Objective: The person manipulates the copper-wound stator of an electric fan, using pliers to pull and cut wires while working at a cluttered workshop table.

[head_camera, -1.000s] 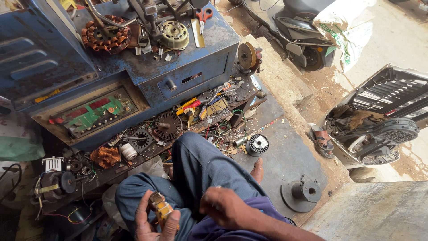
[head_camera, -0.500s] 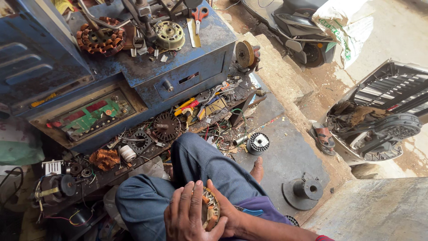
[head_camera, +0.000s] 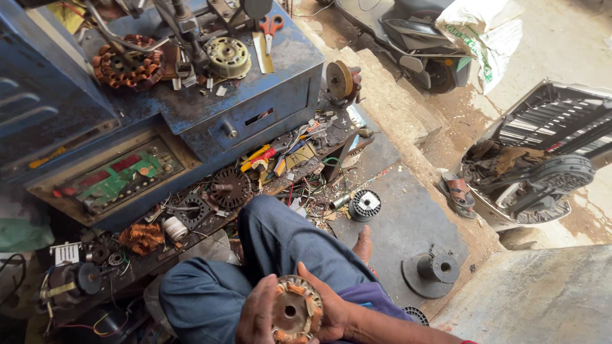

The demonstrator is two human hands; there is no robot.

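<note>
A round motor stator (head_camera: pixel 295 310) with copper-wound poles and a centre hole rests over my lap, face up. My left hand (head_camera: pixel 255 317) grips its left rim. My right hand (head_camera: pixel 333 306) cups its right side with the thumb on the top edge. Both hands sit above my blue-trousered knees (head_camera: pixel 280 245) at the bottom of the view. My bare foot (head_camera: pixel 363 244) rests on the dark floor slab just beyond.
A blue metal machine (head_camera: pixel 255 102) stands ahead with a copper-wound stator (head_camera: pixel 126 61), scissors (head_camera: pixel 270 27) and parts on top. Loose stators, wire and tools litter the floor (head_camera: pixel 229 188). A wire spool (head_camera: pixel 365 204), a round metal base (head_camera: pixel 433 272), a sandal (head_camera: pixel 458 193) and a scooter (head_camera: pixel 414 38) lie right.
The part in my hands has been turned from edge-on to flat, face up. My left hand slid from covering it to gripping its left rim, and both hands moved right.
</note>
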